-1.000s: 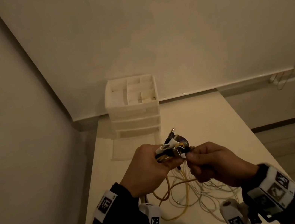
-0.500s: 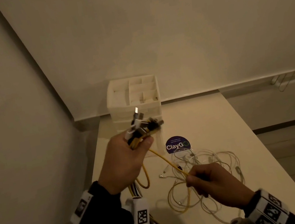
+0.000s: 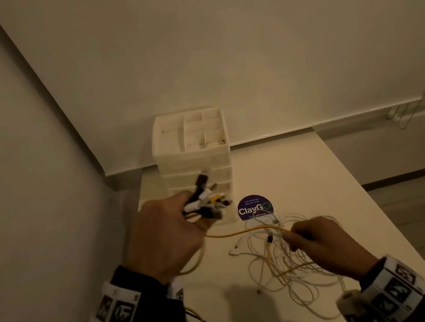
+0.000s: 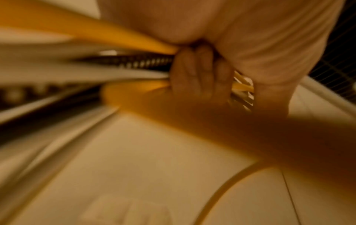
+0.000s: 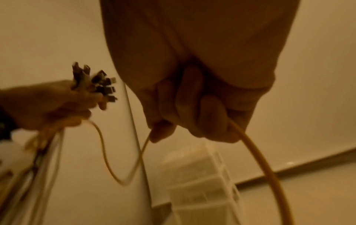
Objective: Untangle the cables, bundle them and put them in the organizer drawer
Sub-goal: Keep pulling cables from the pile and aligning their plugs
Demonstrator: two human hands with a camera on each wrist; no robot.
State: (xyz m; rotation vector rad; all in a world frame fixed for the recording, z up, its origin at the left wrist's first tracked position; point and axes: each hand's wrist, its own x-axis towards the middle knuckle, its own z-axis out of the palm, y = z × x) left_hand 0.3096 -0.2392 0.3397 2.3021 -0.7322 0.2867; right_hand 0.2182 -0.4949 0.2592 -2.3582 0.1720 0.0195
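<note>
Here, the left-wrist view is heavily blurred; only curled fingers (image 4: 200, 79) closed over streaks of yellow, white and black cord can be made out, and the plugs themselves are hidden behind the palm; the lower ends of the gathered cords are cut off by the bottom edge of the head view. The left hand (image 3: 162, 237) is raised just in front of the white organizer (image 3: 192, 147), fingers wrapped round a bunch of connectors (image 3: 207, 201) whose plug ends fan upward and toward the organizer; their types are too small to tell. The yellow cable (image 3: 243, 231) leaves that hand and runs nearly level, its long axis crosswise to the organizer's front, to the right hand (image 3: 322, 243); in the right-wrist view the same cable sags in a loop between the hands, and the right hand's fingers (image 5: 210, 115) are curled tight round it. Below the right hand, a loose pile of white cables (image 3: 287, 272) lies on the table (image 3: 322, 175), well in front of the organizer; a round ClayGo sticker (image 3: 255, 207) sits on the table between organizer and pile; the organizer's drawers appear closed, though its front is partly hidden by the left hand.
</note>
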